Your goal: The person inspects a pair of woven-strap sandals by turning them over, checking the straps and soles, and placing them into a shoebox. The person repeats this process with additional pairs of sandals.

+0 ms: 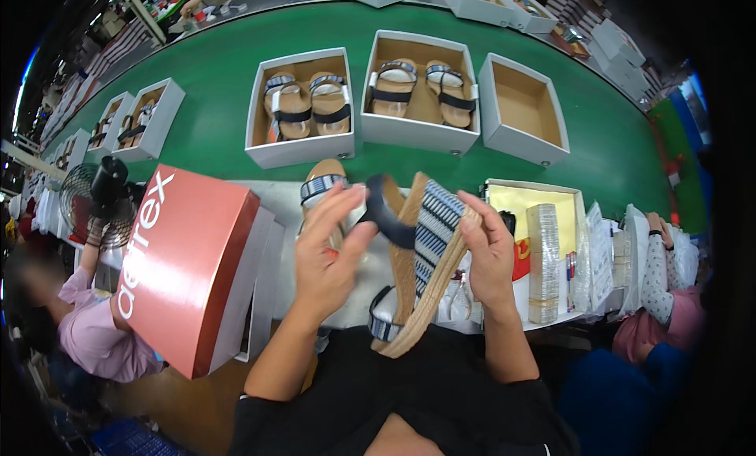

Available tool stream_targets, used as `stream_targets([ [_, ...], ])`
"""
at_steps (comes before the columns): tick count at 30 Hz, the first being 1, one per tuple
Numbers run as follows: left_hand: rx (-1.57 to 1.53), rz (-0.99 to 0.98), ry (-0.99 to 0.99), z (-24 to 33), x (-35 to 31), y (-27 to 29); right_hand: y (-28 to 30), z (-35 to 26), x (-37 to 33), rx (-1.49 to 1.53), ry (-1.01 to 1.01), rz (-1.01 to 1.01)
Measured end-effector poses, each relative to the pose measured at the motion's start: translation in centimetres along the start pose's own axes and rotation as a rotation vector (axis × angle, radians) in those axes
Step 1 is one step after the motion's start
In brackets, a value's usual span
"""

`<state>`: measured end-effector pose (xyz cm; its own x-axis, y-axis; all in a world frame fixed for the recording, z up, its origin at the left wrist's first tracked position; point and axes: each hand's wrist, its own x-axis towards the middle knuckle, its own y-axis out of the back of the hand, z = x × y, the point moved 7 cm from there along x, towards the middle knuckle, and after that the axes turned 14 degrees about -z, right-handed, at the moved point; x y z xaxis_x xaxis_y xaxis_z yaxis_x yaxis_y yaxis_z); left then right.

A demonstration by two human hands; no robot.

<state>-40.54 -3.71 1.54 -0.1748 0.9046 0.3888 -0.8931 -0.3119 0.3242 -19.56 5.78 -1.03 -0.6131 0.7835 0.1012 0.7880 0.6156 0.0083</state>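
Observation:
A wedge sandal [435, 239] with a dark ankle strap, a blue-and-white woven wedge and a braided rope edge is held up in front of me, tilted on its side. My right hand [490, 255] grips it by the edge of the sole, thumb on the rope trim. Beside the dark strap, my left hand [329, 255] has its fingers and thumb apart; whether the fingertips touch the strap I cannot tell. Behind that hand, a second sandal [321, 180] with a patterned toe strap lies on the pale work surface, partly hidden.
Two white boxes [257, 141] [409, 137] with sandal pairs and an empty box [526, 145] stand on the green belt [213, 86]. At left is a red-lidded shoebox [189, 275] near a fan [102, 196]. A yellow-lined tray [543, 190] holds stacked labels and pens. People work on both sides.

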Motion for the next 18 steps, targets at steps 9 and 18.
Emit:
stream_targets([
  [9, -1.07, 0.333, 0.153, -5.8, -3.3, -0.6, -1.5, 1.3, -0.3, 0.575, 0.002, 0.199],
  [18, -0.932, 0.316, -0.155, -2.1, 0.7, 6.0, -4.5, 1.4, -0.4, 0.488, 0.039, -0.114],
])
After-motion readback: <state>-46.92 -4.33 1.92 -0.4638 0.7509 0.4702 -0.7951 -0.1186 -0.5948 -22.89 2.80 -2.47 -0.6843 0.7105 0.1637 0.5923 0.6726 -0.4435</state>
